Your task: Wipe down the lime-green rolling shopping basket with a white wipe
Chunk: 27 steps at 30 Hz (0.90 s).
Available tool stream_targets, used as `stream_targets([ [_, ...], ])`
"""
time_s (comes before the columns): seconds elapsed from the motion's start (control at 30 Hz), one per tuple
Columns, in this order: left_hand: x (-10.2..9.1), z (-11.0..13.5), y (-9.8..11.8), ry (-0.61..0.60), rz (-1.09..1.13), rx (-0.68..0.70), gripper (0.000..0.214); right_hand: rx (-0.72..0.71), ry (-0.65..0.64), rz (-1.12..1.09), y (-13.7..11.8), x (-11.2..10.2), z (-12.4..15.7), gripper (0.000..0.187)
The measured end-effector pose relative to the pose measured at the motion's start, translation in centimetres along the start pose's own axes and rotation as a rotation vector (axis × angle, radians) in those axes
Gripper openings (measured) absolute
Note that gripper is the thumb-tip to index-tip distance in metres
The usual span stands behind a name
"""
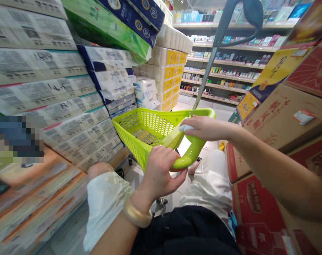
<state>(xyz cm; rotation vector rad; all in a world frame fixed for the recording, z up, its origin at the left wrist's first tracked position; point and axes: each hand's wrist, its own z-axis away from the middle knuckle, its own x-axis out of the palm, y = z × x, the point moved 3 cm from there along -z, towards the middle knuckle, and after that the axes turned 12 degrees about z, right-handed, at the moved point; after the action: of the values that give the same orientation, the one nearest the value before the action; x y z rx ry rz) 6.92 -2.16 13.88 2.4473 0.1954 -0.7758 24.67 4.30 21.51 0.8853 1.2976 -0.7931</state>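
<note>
A lime-green plastic shopping basket (139, 132) on small wheels sits tilted in front of me, with a grey pull handle (211, 60) rising to the upper right. My left hand (161, 171) grips the basket's near rim, fingers curled over it; a pale bangle is on that wrist. My right hand (205, 128) pinches a small pale cloth or wipe (177, 132) against the basket's inner edge near its green grab handle. My knees in white trousers show below.
Stacked packs of tissue paper (57, 92) fill the left side. Brown and red cardboard boxes (283, 117) are piled on the right. Shelves of small goods (230, 63) stand across the aisle behind. Tiled floor lies under the basket.
</note>
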Motion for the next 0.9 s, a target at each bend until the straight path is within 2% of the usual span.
stream_targets([
  [0.1, -0.4, 0.0, 0.0, 0.006, 0.017, 0.012, 0.016, -0.05, 0.08, -0.077, 0.1, 0.7, 1.1, 0.03],
  [0.23, -0.6, 0.0, -0.1, 0.002, 0.036, 0.008, 0.014, 0.13, 0.173, -0.147, 2.6, 1.6, 1.0, 0.034],
  [0.3, -0.6, -0.1, -0.2, 0.004, 0.035, 0.0, 0.013, 0.165, 0.2, -0.163, 3.0, 1.8, 1.1, 0.034],
  [0.53, -0.6, 0.1, -0.6, 0.01, 0.027, 0.004, 0.013, -0.105, 0.209, -0.217, -0.5, 1.7, 2.7, 0.033],
  [0.63, -0.6, 0.0, -0.5, 0.005, 0.022, 0.001, 0.013, -0.042, 0.211, -0.235, 0.7, 1.8, 2.2, 0.035],
  [0.7, -0.5, -0.1, -0.4, 0.0, 0.021, -0.001, 0.013, 0.059, 0.248, -0.23, 1.7, 2.1, 2.0, 0.035],
  [0.77, -0.5, -0.2, -0.3, 0.003, 0.021, -0.001, 0.013, 0.094, 0.295, -0.208, 1.8, 2.3, 2.2, 0.035],
  [0.9, -0.6, 0.0, -0.3, 0.022, 0.016, 0.007, 0.013, -0.102, 0.291, -0.182, -1.0, 2.2, 3.2, 0.032],
])
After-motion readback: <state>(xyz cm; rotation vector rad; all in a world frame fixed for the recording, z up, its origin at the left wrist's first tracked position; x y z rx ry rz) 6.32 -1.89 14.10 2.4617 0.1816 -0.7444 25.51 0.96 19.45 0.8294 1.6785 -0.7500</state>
